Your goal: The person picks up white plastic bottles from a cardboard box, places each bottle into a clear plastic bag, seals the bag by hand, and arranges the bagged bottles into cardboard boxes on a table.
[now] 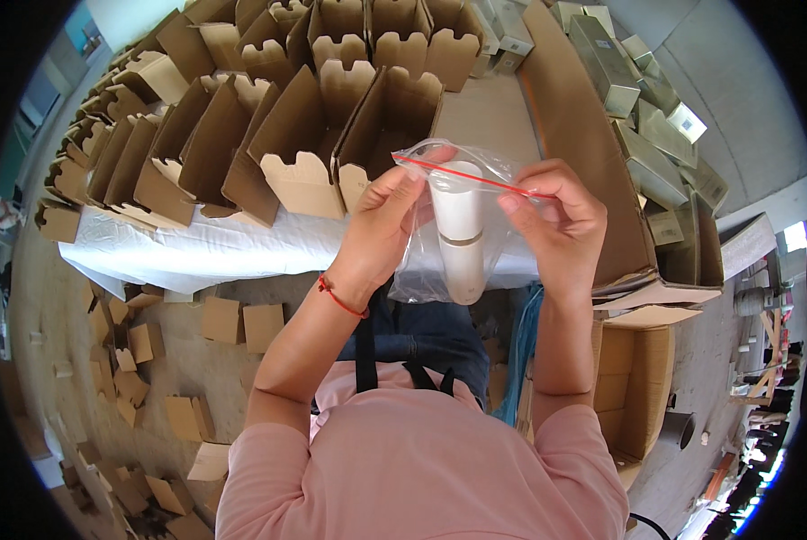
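Both my hands hold up a clear zip bag (pixel 502 247) by its top edge, which carries a red seal strip. Inside the bag stands a white cylinder (pixel 458 214) with a thin grey-brown band round its middle; it tilts slightly. My left hand (pixel 387 211) pinches the bag's left top corner, a red cord round its wrist. Thumb and fingers of my right hand (pixel 561 216) are closed on the right end of the seal strip. Just beyond my left hand are open brown cardboard boxes (pixel 300 175) with notched flaps.
Rows of open boxes cover the white-covered table (pixel 304 243). On the right, a large carton (pixel 592 162) holds or borders several silvery-beige boxes (pixel 646 166). Another open carton (pixel 633 382) stands below it. Small cardboard pieces (pixel 190 418) lie about the floor at left.
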A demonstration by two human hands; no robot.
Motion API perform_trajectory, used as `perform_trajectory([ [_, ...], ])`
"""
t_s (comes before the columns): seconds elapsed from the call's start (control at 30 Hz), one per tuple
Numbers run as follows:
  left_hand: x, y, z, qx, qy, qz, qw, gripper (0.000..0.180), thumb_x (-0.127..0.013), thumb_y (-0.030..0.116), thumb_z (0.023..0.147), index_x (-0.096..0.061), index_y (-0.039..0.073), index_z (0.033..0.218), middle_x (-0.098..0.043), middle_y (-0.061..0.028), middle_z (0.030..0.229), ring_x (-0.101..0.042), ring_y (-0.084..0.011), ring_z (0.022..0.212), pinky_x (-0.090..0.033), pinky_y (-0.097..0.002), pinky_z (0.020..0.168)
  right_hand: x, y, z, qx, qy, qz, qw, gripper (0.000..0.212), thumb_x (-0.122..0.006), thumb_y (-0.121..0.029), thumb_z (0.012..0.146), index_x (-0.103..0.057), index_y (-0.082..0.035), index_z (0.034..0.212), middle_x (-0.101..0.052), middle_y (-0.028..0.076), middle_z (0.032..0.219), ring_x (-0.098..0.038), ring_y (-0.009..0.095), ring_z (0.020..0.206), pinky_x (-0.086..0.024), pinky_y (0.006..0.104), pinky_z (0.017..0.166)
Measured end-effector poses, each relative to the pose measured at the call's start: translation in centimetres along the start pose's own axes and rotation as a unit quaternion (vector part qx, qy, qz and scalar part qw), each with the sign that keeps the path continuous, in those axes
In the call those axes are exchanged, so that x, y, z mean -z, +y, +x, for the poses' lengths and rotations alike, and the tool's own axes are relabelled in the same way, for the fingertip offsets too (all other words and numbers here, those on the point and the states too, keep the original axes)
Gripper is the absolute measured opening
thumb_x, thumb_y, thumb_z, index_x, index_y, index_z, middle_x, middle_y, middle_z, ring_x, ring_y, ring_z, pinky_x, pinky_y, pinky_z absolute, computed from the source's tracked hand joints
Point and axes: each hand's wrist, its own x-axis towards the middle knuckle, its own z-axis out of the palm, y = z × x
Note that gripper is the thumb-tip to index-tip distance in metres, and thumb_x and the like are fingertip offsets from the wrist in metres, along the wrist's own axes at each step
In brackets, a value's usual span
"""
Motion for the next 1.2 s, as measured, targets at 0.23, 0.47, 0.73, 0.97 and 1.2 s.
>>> perform_trajectory([
  [0.23,-0.7,0.2,0.2,-0.102,-0.045,-0.032,0.993,0.063,-0.04,0.047,0.095,-0.033,0.0,0.136,-0.049,-0.0172,0.129,-0.049,-0.0218,0.116,-0.037,-0.0357,0.099,-0.2,-0.6,0.3,-0.005,0.003,-0.014,1.0,0.015,-0.07,0.01,0.071,-0.06,0.002,0.08,-0.059,0.007,0.081,-0.056,0.011,0.075,-0.045,0.0233,0.069],
  [0.47,-1.1,0.4,0.2,-0.156,-0.017,0.068,0.985,0.044,-0.054,0.027,0.092,-0.049,-0.002,0.126,-0.055,-0.0162,0.124,-0.054,-0.0196,0.109,-0.04,-0.0314,0.095,-0.1,-0.8,0.2,-0.014,0.044,0.019,0.999,0.013,-0.069,0.01,0.073,-0.06,0.003,0.08,-0.061,0.006,0.081,-0.055,0.009,0.075,-0.045,0.0223,0.068],
  [0.73,-1.3,1.9,0.4,-0.165,0.057,0.152,0.973,0.02,-0.056,0.014,0.091,-0.066,0.0,0.101,-0.061,-0.0087,0.109,-0.057,-0.0129,0.092,-0.045,-0.0246,0.081,0.5,-0.4,0.4,0.011,0.055,0.009,0.998,0.015,-0.071,0.007,0.072,-0.061,0.001,0.08,-0.061,0.006,0.085,-0.056,0.01,0.078,-0.045,0.0223,0.068],
  [0.97,-2.8,2.7,-0.4,-0.305,0.068,0.397,0.863,0.009,-0.066,0.006,0.082,-0.069,0.004,0.09,-0.059,-0.0057,0.081,-0.055,-0.0144,0.078,-0.044,-0.0251,0.068,-0.2,-1.9,1.2,0.137,-0.049,-0.203,0.968,0.022,-0.079,-0.008,0.064,-0.064,-0.004,0.08,-0.064,0.009,0.099,-0.059,0.02,0.084,-0.046,0.032,0.073],
  [1.2,-2.6,3.1,-0.5,-0.295,0.059,0.442,0.845,0.01,-0.069,0.0,0.077,-0.069,0.004,0.086,-0.061,-0.0059,0.081,-0.057,-0.0149,0.072,-0.045,-0.0255,0.064,-0.7,-1.2,1.3,0.001,-0.131,-0.096,0.987,0.014,-0.074,-0.007,0.071,-0.063,-0.002,0.078,-0.062,0.006,0.077,-0.057,0.015,0.069,-0.044,0.0256,0.062],
])
